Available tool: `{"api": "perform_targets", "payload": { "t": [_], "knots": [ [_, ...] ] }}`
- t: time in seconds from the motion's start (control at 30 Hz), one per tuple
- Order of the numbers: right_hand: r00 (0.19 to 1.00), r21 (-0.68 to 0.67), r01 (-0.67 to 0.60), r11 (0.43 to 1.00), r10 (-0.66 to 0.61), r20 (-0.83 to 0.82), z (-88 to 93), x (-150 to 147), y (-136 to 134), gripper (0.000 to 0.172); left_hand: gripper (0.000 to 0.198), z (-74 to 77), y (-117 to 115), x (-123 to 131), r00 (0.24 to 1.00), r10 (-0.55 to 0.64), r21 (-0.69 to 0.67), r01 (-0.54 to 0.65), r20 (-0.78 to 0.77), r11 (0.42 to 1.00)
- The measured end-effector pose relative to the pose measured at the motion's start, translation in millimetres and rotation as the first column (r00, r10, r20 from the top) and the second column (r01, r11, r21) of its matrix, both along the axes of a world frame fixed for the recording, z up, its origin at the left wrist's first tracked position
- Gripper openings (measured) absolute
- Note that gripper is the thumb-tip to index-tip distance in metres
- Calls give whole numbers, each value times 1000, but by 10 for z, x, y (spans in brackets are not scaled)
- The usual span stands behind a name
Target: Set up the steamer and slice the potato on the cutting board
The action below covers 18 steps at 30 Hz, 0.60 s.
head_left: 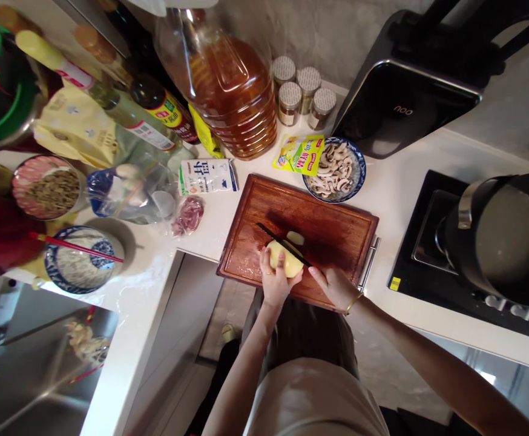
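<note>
A peeled potato (287, 261) lies on the wooden cutting board (337, 233), with my left hand (276, 280) closed around its near side. My right hand (337, 287) grips the handle of a dark-bladed knife (277, 237). The blade runs along the potato's far edge, slanting up to the left. One pale slice (296, 238) rests flat on the board just beyond the blade. My right hand's fingers hide most of the knife handle.
Behind the board stand a bowl of sliced mushrooms (335, 169), a yellow-green seasoning packet (299, 154) and a large oil jug (228, 91). A pot (509, 236) sits on the stove at right. At left are a patterned bowl with chopsticks (71, 275) and the sink (32, 387).
</note>
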State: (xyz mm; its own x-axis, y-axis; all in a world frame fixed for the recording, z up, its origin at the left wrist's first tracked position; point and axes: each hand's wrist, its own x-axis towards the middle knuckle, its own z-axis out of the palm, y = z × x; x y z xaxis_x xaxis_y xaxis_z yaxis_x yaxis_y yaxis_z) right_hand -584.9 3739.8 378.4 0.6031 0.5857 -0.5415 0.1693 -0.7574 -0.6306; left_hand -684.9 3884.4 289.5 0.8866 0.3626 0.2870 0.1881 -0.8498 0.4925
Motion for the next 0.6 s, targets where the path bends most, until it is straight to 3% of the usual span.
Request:
{"api": "perform_targets", "payload": {
  "t": [0.17,0.27,0.4,0.6],
  "knots": [
    [1000,-40,-20,999,20,11,-325,62,82,60,81,-5,-2,6,1000,3,11,-3,28,1000],
    [1000,-9,-4,1000,4,11,-412,76,71,60,79,-6,-6,18,999,4,5,-5,48,1000],
    [998,33,56,998,-55,-28,-278,95,51,63,75,5,-16,33,999,32,-5,-32,28,999],
    [995,54,96,994,-94,-42,144,42,-60,59,72,28,-29,47,998,46,-14,-46,35,999]
  ]
}}
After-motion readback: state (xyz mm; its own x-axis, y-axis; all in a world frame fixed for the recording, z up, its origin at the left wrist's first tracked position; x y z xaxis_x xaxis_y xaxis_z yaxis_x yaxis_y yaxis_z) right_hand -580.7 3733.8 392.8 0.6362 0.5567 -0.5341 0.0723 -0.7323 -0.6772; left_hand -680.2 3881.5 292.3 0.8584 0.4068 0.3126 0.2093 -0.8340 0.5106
